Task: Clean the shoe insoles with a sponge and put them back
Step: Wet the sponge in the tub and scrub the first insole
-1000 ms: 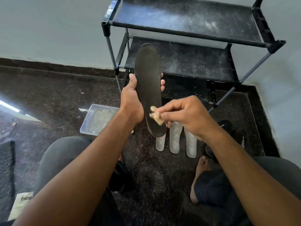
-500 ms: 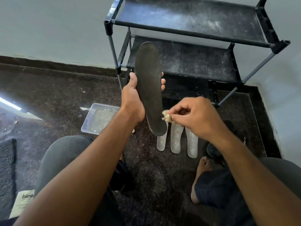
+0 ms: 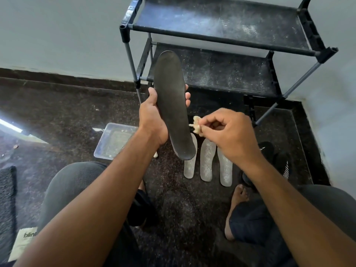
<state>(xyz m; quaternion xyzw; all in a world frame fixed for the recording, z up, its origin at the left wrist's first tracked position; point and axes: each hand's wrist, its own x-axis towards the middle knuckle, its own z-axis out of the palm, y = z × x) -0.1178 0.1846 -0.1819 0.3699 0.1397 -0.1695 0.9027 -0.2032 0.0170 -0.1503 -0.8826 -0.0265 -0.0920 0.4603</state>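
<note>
My left hand (image 3: 154, 120) grips a long dark insole (image 3: 171, 101) around its middle and holds it upright above the floor, toe end up. My right hand (image 3: 229, 135) pinches a small pale scrap of sponge (image 3: 196, 126) just off the insole's right edge, near the heel half. Three light grey insoles (image 3: 207, 160) lie side by side on the dark floor below, the leftmost partly hidden behind the held insole. A black shoe (image 3: 277, 160) sits on the floor to the right, partly behind my right forearm.
A clear plastic tub (image 3: 113, 141) stands on the floor at left of my left wrist. A dusty black two-tier shoe rack (image 3: 221, 39) stands against the grey wall ahead. My knees and a bare foot (image 3: 237, 197) fill the foreground. A printed paper (image 3: 23, 241) lies at bottom left.
My right hand with the sponge has slid off the insole's heel area to the right edge and slightly up. The left hand keeps the insole in about the same place.
</note>
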